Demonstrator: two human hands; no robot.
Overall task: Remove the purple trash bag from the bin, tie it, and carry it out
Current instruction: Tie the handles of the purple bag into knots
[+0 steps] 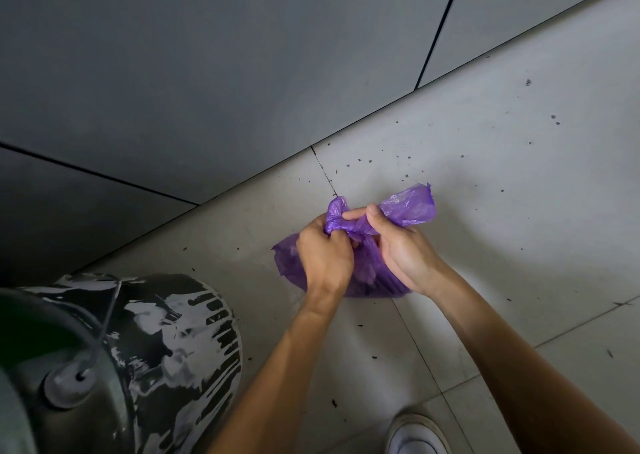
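Note:
The purple trash bag (367, 273) is out of the bin and sits on the pale floor tiles in the middle of the view. My left hand (323, 257) is closed around a twisted end of the bag's neck. My right hand (398, 245) pinches the other end, a loose flap that sticks out to the upper right. The two ends cross between my hands. The black bin (162, 342), streaked with white paint and fitted with a wire handle, stands at the lower left.
A grey tiled wall (207, 72) rises behind the bag and the bin. The floor (502, 159) is dotted with dark specks. A white shoe (415, 436) shows at the bottom edge, right of the bin.

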